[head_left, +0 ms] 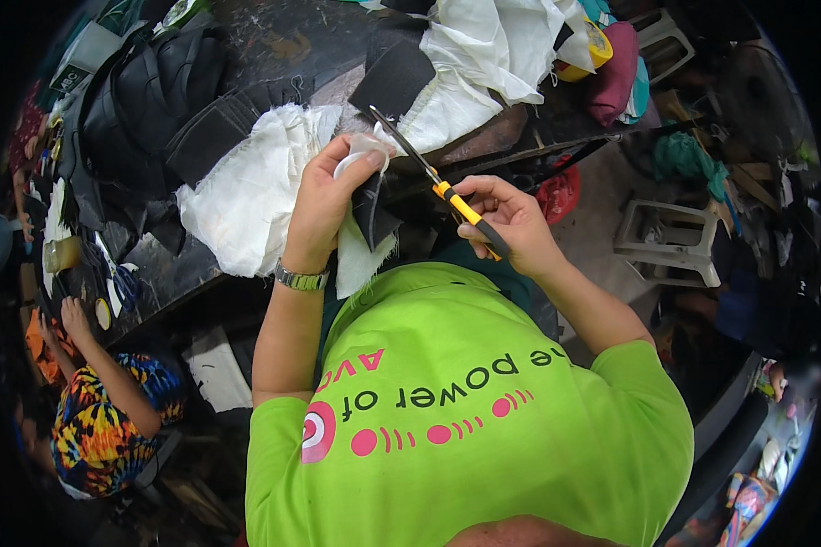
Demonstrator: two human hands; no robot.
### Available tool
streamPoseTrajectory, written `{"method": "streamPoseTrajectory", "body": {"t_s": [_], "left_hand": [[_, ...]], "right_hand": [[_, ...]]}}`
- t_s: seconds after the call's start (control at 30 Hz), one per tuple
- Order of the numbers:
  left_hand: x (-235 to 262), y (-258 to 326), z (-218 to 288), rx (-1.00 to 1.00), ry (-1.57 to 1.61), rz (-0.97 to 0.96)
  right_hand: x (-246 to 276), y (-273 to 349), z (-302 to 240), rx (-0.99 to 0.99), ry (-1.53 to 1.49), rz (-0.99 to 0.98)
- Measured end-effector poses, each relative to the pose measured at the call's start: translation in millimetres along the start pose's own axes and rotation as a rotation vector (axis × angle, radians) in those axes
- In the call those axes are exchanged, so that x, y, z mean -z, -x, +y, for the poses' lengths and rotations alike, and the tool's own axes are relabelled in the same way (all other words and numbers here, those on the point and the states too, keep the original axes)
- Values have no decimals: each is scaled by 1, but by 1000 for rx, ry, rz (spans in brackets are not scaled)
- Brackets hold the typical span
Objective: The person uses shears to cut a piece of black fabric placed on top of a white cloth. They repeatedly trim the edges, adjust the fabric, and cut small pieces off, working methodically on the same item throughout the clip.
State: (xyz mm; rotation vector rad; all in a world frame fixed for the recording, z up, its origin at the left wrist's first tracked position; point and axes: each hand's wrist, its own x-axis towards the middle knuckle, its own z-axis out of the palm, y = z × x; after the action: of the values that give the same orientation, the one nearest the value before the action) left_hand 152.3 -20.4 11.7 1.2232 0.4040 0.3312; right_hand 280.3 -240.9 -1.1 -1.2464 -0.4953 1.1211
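Observation:
My left hand (331, 196), with a metal-banded watch (301, 279) at its wrist, pinches a bunched piece of white cloth (363, 146). Below that hand hang a dark strip of fabric (368, 211) and a pale, frayed piece of cloth (360, 260); whether they join the pinched piece I cannot tell. In my right hand (513, 223) are scissors (445, 193) with yellow and black handles. Their blades point up and left, the tip just above the pinched cloth. The blades look nearly closed.
A frayed white cloth stack (246, 196) and black fabric pieces (392, 77) lie on the dark table (274, 41). More white cloth (483, 46) spreads across the far side. A plastic stool (670, 239) stands on the right. Another person (119, 401) works at the left.

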Motion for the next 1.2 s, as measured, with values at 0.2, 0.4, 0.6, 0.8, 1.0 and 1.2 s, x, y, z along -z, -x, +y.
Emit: {"method": "streamPoseTrajectory", "body": {"t_s": [0.2,0.4,0.6,0.8,1.0,1.2], "left_hand": [[23,20,-8,-37,481,-42],[32,27,-10,-96,838,106],[26,33,1,-94,486,249],[4,25,-2,-14,770,332],[7,36,5,75,833,284],[16,40,5,22,628,208]], "right_hand": [[4,-5,0,-128,-95,137],[0,5,-9,-178,-101,-148],[-15,-1,-19,-56,-100,-123],[-37,-41,-23,189,-25,-4],[-52,-72,-11,141,-79,32],[-56,-79,-28,348,17,-114]]}}
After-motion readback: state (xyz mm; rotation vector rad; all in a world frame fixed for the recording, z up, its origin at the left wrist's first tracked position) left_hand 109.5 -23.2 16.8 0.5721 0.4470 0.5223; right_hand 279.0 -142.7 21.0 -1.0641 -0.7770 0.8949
